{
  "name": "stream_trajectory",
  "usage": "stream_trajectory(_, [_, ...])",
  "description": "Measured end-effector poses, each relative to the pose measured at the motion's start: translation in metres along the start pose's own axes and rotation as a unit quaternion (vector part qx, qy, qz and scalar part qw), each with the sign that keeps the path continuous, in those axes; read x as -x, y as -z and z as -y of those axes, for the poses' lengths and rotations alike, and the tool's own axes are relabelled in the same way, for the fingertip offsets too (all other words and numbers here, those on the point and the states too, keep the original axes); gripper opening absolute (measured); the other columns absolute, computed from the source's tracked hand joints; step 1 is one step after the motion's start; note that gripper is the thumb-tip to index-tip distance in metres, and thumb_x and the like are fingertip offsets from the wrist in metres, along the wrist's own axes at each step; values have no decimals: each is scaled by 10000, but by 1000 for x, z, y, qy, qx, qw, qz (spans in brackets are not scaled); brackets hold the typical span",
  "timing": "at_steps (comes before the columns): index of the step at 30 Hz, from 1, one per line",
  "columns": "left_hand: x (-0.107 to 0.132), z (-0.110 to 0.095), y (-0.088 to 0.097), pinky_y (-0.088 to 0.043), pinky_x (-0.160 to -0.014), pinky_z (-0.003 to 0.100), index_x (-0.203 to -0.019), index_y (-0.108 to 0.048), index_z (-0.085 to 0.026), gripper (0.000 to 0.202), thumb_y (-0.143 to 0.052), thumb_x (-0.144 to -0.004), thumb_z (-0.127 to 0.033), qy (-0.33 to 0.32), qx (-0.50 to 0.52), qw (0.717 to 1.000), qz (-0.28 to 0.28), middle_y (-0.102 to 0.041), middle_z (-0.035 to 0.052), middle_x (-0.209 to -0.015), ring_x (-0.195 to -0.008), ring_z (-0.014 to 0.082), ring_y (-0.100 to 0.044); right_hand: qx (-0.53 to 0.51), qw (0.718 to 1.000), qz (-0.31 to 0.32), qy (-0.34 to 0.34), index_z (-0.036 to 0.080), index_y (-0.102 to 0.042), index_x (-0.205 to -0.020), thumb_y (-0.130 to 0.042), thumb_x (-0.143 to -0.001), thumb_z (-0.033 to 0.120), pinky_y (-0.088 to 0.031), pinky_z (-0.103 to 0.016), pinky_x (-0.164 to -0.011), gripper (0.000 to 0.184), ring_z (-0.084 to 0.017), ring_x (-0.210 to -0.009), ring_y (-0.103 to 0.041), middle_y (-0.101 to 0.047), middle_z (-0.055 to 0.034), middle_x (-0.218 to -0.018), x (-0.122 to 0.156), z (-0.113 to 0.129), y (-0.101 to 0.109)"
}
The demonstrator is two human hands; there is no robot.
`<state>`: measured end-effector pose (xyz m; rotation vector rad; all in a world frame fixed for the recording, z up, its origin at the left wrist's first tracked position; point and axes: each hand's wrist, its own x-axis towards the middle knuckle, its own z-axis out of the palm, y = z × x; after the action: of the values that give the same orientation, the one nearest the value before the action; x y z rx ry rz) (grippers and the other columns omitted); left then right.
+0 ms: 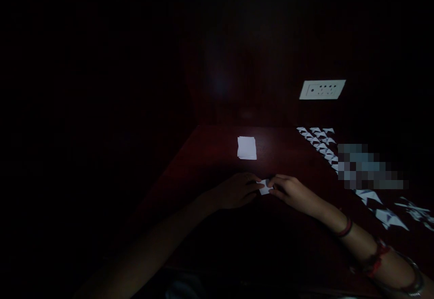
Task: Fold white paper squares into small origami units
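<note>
A small white piece of paper [265, 187] lies on the dark red table between my two hands. My left hand [241, 189] reaches its left edge, fingertips on the paper. From the other side my right hand [287, 189] pinches the right edge with thumb and fingers. Whether the paper is folded I cannot tell in this dim light. Beyond my hands sits a stack of white paper squares [247, 148], its edges slightly uneven.
Rows of folded white paper shapes [320, 146] run along the table's right side, with larger ones [389, 217] nearer me. White paper strips [415, 211] lie at far right. A blurred patch hides part of that side. A socket panel [323, 89] is on the back wall.
</note>
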<state>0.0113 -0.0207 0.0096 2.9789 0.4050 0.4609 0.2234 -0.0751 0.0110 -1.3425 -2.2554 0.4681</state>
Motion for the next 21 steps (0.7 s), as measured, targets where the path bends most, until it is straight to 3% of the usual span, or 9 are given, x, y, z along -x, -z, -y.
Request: stream_trajectory(21, [0,-2,4,-319,-944,363,-1202,-421,-207,356,-434,-847,-231,14,-8,1000,10,-421,66,-1216,-1116,196,-379,17,1000,9,11,168,-568,-882,-481,-791,163,-434,-255,-725,125,-142,-776,-551,-568,-48,-864,2,0,4])
